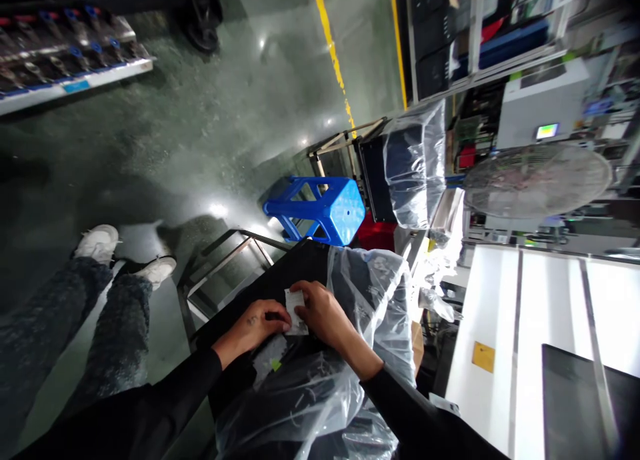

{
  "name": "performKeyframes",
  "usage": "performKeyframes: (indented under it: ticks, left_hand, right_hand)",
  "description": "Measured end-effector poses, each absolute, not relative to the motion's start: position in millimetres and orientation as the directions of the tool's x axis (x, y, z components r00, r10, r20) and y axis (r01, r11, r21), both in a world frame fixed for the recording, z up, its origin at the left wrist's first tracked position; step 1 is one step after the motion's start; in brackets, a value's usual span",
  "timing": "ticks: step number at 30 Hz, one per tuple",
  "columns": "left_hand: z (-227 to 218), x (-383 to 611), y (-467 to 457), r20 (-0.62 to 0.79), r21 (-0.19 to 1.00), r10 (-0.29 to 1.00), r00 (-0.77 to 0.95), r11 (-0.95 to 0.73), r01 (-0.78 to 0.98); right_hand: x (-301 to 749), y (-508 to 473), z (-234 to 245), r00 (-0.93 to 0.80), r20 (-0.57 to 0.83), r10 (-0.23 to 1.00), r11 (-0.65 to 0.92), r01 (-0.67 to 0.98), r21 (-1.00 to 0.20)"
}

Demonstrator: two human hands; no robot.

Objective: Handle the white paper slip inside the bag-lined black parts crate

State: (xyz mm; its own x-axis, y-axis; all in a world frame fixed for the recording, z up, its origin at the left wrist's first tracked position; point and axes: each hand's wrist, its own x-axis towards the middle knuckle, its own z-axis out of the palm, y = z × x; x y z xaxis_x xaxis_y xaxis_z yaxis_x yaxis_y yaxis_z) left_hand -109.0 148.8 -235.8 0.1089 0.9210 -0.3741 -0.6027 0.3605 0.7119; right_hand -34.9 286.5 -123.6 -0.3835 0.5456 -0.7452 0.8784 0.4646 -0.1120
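Holding a small white printed slip (pixel 296 308) against, or just over, the dark face of a black box (pixel 300 263). With the left hand (pixel 253 325), pinching the lower left corner, thumb and fingers together; with the right hand (pixel 323 311), clamping the upper right part, thumb across the paper. Just below, a greyish patch (pixel 270 349) with a small green tag (pixel 276 365); to the right, clear plastic film (pixel 383 273) draped over the box. Apparently partway along: slip spread flat, bare of film, but not yet released. Impossible to tell whether stuck down or loose.
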Motion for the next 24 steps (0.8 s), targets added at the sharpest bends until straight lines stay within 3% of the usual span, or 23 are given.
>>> performKeyframes:
  ticks: [9,15,24]
  left_hand:
    - [-245,-96,151,-0.414,0.671,0.900,0.139,0.405,-0.621]
    - [-241,-101,149,-0.428,0.663,0.894,0.133,0.410,-0.626]
    - [-241,-102,147,-0.407,0.684,0.906,0.116,0.387,-0.618]
  right_hand:
    - [-46,287,-133,-0.318,-0.865,0.389,0.541,0.838,-0.066]
    - [-58,295,-139,-0.225,-0.880,0.418,0.581,0.811,0.069]
    - [-51,291,-138,-0.267,-0.823,0.501,0.511,0.859,0.032]
